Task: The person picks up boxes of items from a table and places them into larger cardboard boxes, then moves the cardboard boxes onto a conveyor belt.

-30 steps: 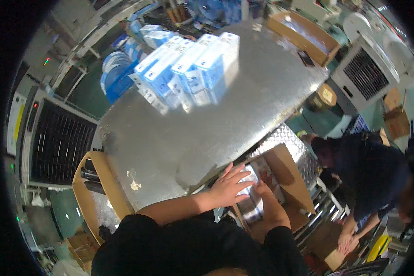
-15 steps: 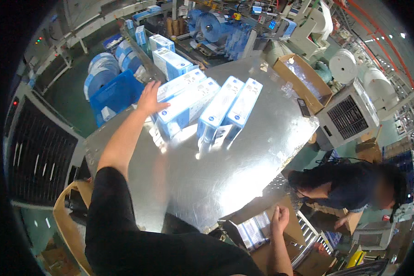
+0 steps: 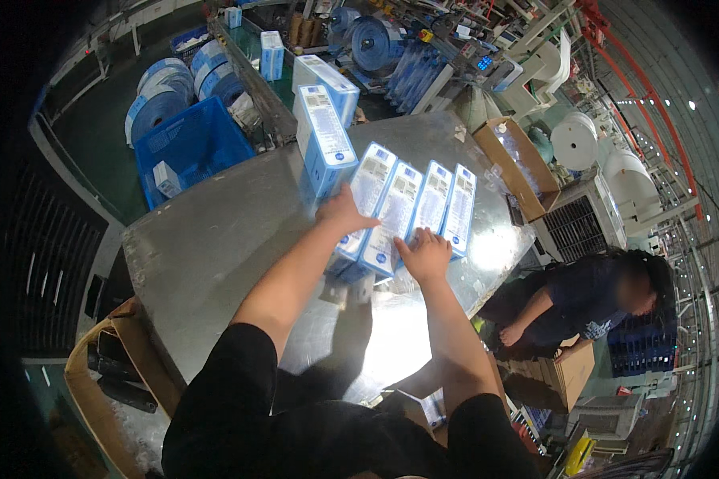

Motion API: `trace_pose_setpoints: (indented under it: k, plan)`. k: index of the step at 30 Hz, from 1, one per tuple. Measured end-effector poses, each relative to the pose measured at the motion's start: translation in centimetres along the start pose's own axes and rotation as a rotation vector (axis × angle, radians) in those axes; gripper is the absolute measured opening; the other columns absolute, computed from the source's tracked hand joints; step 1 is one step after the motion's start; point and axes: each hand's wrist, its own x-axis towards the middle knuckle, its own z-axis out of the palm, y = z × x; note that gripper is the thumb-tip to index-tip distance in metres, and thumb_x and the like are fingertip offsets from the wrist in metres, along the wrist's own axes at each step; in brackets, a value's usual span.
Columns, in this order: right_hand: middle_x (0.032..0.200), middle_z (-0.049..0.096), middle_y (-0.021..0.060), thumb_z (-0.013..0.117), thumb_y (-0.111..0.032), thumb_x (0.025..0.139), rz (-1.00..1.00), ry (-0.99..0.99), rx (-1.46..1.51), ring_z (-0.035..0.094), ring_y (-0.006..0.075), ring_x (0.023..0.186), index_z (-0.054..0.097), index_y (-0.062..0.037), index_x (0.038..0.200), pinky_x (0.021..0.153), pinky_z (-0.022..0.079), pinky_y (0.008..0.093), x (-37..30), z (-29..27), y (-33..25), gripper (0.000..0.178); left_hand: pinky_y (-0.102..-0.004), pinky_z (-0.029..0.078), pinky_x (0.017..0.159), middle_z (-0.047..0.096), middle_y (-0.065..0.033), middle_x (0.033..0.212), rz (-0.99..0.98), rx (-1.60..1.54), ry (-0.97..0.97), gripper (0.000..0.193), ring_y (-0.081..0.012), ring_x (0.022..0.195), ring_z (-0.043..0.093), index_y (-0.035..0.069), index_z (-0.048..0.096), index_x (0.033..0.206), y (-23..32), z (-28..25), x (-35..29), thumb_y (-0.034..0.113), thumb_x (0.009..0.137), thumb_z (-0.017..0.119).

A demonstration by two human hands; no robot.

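Hands rest on a row of flat blue-and-white boxes (image 3: 411, 207) lying side by side near the far right edge of the steel worktop (image 3: 216, 247). Left hand (image 3: 342, 211) lies open, fingers spread loosely over the leftmost box, pressing rather than gripping. Right hand (image 3: 426, 254) lies flat and open against the near ends of the middle boxes, closed around nothing. Four boxes already sit aligned in the row, so the squaring-up looks well along. Beyond them, toward the far edge, taller upright boxes (image 3: 325, 136) of the same kind stand apart from the row, untouched. Off the worktop's left corner sits a blue crate (image 3: 192, 148); past the right edge a seated person (image 3: 583, 299) works beside a cardboard carton (image 3: 563, 375).
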Motion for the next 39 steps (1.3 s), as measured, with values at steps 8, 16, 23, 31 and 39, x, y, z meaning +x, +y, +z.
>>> trace_pose_setpoints:
  k: [8, 16, 23, 31, 39]
  plan:
    - [0.106, 0.063, 0.0151, 0.074, -0.027, 0.080, 0.252, -0.241, 0.773, 0.061, 0.0222, 0.090, 0.056, -0.0016, 0.120, 0.077, 0.049, 0.0335, -11.6, -2.0, 7.8, 0.051, -0.0423, 0.046, 0.094, 0.052, -0.0293, 0.128, 0.162, -0.171, -0.146, 0.106, -0.0385, 0.115, 0.056, -0.006, 0.023, 0.141, -7.6, 2.9, -11.0, 0.052, 0.070, 0.076]
    - [0.126, 0.055, 0.0124, 0.071, -0.028, 0.086, 0.448, -0.709, 1.428, 0.053, 0.0231, 0.114, 0.029, -0.0002, 0.141, 0.097, 0.043, 0.0359, -14.5, 0.6, 8.6, 0.075, -0.0394, 0.034, 0.106, 0.043, -0.0173, 0.140, 0.208, -0.922, -0.486, 0.074, -0.0276, 0.129, 0.041, 0.003, 0.025, 0.146, -10.8, 9.3, -14.5, 0.031, 0.089, 0.064]
    - [0.125, 0.056, 0.0222, 0.068, -0.043, 0.082, 0.535, -1.386, 1.583, 0.057, 0.0350, 0.113, 0.044, -0.0003, 0.135, 0.097, 0.045, 0.0516, -21.7, -1.4, 7.6, 0.072, -0.0454, 0.051, 0.082, 0.057, -0.0166, 0.124, -0.316, -0.707, -0.819, 0.064, -0.0279, 0.115, 0.056, 0.010, 0.042, 0.138, -14.2, 4.9, -22.9, 0.044, 0.088, 0.060]
    - [0.118, 0.062, 0.0178, 0.078, -0.019, 0.069, 0.284, -0.849, 1.622, 0.059, 0.0315, 0.109, 0.046, 0.0034, 0.131, 0.094, 0.048, 0.0416, -23.4, -5.6, 9.8, 0.073, -0.0398, 0.036, 0.105, 0.050, -0.0149, 0.133, 0.380, -0.862, -0.393, 0.081, -0.0275, 0.125, 0.046, 0.004, 0.028, 0.145, -10.5, 4.5, -26.5, 0.019, 0.078, 0.071]
    - [0.118, 0.060, 0.0116, 0.086, -0.015, 0.059, 0.019, -0.295, 1.388, 0.056, 0.0244, 0.109, 0.051, 0.0005, 0.125, 0.095, 0.044, 0.0402, -32.2, -24.1, 24.9, 0.077, -0.0387, 0.049, 0.096, 0.060, -0.0144, 0.121, 0.593, -0.739, -0.440, 0.062, -0.0254, 0.114, 0.057, 0.003, 0.051, 0.127, 5.6, 11.5, -35.5, 0.020, 0.075, 0.080]
